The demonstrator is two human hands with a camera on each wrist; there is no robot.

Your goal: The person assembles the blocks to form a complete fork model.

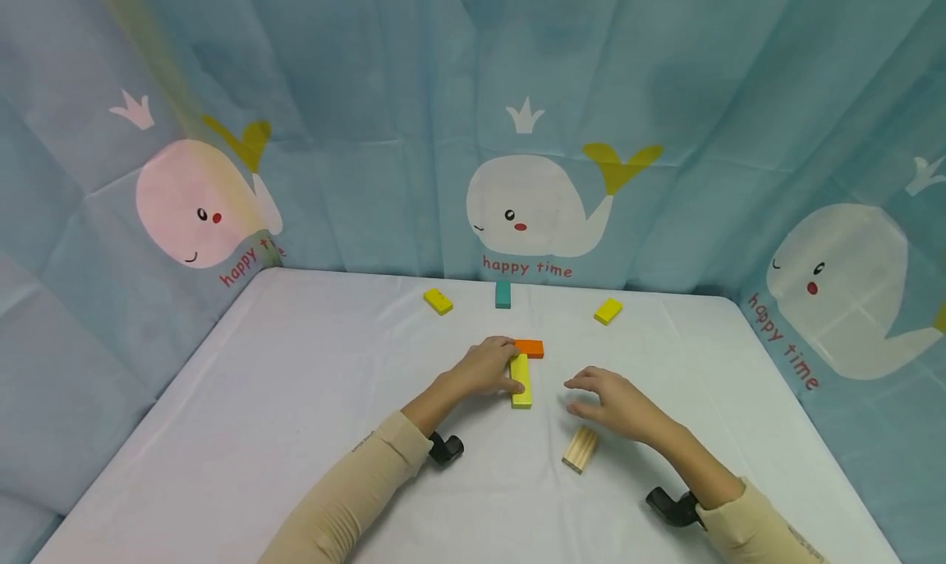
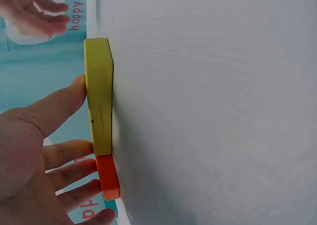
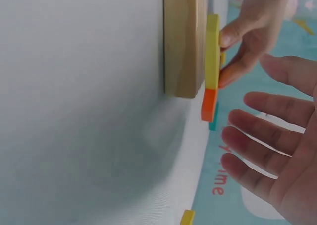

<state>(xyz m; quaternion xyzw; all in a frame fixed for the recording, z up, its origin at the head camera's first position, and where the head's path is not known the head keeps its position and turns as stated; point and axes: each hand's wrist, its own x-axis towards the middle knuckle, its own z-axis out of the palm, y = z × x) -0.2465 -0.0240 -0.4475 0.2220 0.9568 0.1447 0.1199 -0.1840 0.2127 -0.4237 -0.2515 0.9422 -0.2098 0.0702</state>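
My left hand [image 1: 484, 369] rests its thumb and fingertips on top of a yellow block [image 1: 521, 383], which lies lengthwise on the white table. An orange block [image 1: 530, 349] lies crosswise at the far end of the yellow one; in the left wrist view the ends of the yellow block [image 2: 100, 98] and orange block [image 2: 108, 178] meet. My right hand [image 1: 617, 404] hovers to the right, fingers spread and nothing in them. Just below it lie plain wooden pieces [image 1: 580, 449], seen close up as a pale wooden block [image 3: 181, 41] in the right wrist view.
Toward the back edge of the white table [image 1: 310, 367] lie a yellow block [image 1: 438, 301], a teal block [image 1: 502, 295] and another yellow block [image 1: 608, 311]. A blue curtain [image 1: 369, 211] with whale prints hangs behind and at the sides.
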